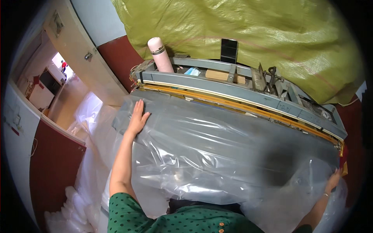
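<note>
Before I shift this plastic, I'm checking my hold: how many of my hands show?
2: your left hand lies on the plastic sheet, fingers extended, toward its far-left corner; your right hand is at its right edge, some fingers hidden or unclear.

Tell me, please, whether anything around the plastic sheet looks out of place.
Bunched plastic by the open door looks untidy, and the pink bottle seems out of place at the grey metal frame, since it looks like drinkware; nothing looks spilled.
</note>
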Demonstrator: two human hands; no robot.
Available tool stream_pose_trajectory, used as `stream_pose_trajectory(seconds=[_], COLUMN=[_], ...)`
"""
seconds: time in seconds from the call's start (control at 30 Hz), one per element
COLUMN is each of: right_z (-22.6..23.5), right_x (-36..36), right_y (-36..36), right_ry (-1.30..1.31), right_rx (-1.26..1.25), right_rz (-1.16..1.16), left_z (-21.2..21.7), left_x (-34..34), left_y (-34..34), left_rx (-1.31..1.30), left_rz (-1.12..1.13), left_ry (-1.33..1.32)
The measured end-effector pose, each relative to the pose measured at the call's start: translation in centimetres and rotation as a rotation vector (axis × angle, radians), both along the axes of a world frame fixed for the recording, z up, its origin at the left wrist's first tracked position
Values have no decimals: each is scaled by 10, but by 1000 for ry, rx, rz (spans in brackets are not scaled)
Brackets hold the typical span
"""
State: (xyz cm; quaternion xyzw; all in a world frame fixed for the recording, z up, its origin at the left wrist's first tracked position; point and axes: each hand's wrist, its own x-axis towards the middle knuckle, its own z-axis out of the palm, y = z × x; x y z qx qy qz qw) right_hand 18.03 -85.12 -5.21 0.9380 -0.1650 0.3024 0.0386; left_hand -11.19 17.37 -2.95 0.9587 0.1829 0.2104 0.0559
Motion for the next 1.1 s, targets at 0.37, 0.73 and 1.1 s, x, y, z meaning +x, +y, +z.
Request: stream_pose_trajectory(seconds=[0.37, 0.73, 1.1], right_z=[15, 41, 39], right_x=[2, -13, -1], right_y=[47, 81, 96], right_ry=[182, -84, 21], right_rx=[35, -2, 207], right_rz=[-191, -26, 5], left_z=[29, 161, -99], left_x=[3, 54, -20], left_y=[98, -342, -449], left_rx=[-144, -883, -899], left_rz=[397, -1020, -1162], left_ry=[184, 199, 1044])
